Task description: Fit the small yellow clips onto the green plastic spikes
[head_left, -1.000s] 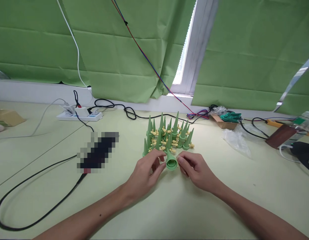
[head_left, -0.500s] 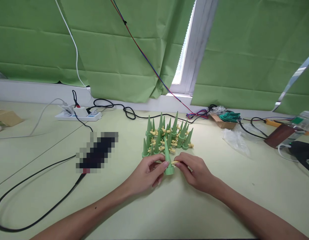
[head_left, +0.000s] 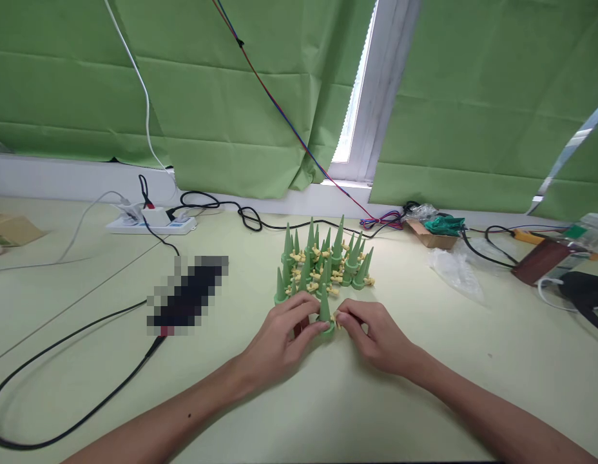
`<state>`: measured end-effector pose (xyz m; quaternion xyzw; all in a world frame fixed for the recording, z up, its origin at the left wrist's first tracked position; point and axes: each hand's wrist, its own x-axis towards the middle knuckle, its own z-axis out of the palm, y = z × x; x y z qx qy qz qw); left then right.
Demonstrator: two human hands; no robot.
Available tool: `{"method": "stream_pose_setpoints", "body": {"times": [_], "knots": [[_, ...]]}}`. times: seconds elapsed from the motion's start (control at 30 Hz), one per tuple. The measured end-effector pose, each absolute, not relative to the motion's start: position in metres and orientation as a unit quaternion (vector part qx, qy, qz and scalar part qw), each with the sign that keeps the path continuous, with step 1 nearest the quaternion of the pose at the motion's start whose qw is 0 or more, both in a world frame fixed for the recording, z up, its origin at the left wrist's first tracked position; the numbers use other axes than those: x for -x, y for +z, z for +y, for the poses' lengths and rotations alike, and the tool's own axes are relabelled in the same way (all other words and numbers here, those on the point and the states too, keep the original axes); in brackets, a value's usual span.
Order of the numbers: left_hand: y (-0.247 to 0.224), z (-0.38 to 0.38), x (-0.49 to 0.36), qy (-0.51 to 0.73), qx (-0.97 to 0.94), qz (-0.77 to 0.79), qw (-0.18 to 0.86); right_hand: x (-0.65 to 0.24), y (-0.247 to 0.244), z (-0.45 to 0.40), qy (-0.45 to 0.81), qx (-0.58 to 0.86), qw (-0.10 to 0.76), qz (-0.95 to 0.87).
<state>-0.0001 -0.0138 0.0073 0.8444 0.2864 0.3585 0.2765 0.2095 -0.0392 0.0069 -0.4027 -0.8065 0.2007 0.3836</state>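
Between the fingers and thumb of my left hand (head_left: 290, 332) is a green plant watering spike (head_left: 325, 305), point up, its ribbed round cap at the bottom on or just above the table. A small yellow valve (head_left: 336, 318) sticks out of its right side. My right hand (head_left: 374, 332) pinches that valve between thumb and forefinger, which hide part of it. Just beyond my hands stands a cluster of similar green watering spikes (head_left: 338, 246), points up, with yellow valves at their sides.
A white power strip (head_left: 180, 227) and black cable lie at the back left. A pixelated dark object (head_left: 190, 293) lies left of my hands. Clear plastic bags (head_left: 453, 270), a cardboard box (head_left: 432, 237) and a brown-labelled bottle (head_left: 540, 261) are at the right. Green curtains (head_left: 241, 96) hang behind.
The held watering spike has come down toward the table and its tip is lower. My left fingers have shifted around its base, while my right hand stays at the yellow valve.
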Motion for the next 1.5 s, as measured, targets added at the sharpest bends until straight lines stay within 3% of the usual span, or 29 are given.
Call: {"method": "stream_pose_setpoints", "body": {"times": [0.3,0.43,0.63,0.77,0.97,1.5], "knots": [[-0.002,-0.008,0.006,0.359,-0.905,0.199,0.109,-0.203,0.005,-0.038,0.460,0.436,0.369,-0.681],[-0.002,-0.009,0.004,0.375,-0.893,0.224,0.109,-0.204,0.005,-0.036,0.444,0.439,0.384,-0.680],[0.005,-0.015,-0.001,0.414,-0.823,0.327,0.210,-0.206,0.012,-0.038,0.316,0.463,0.432,-0.707],[0.012,-0.016,-0.005,0.397,-0.755,0.384,0.354,-0.207,0.012,-0.038,0.219,0.462,0.439,-0.739],[0.017,-0.016,-0.010,0.341,-0.669,0.341,0.566,-0.209,0.007,-0.038,0.128,0.395,0.435,-0.799],[0.017,-0.017,-0.006,0.308,-0.674,0.317,0.592,-0.203,0.002,-0.041,0.201,0.426,0.402,-0.785]]}}
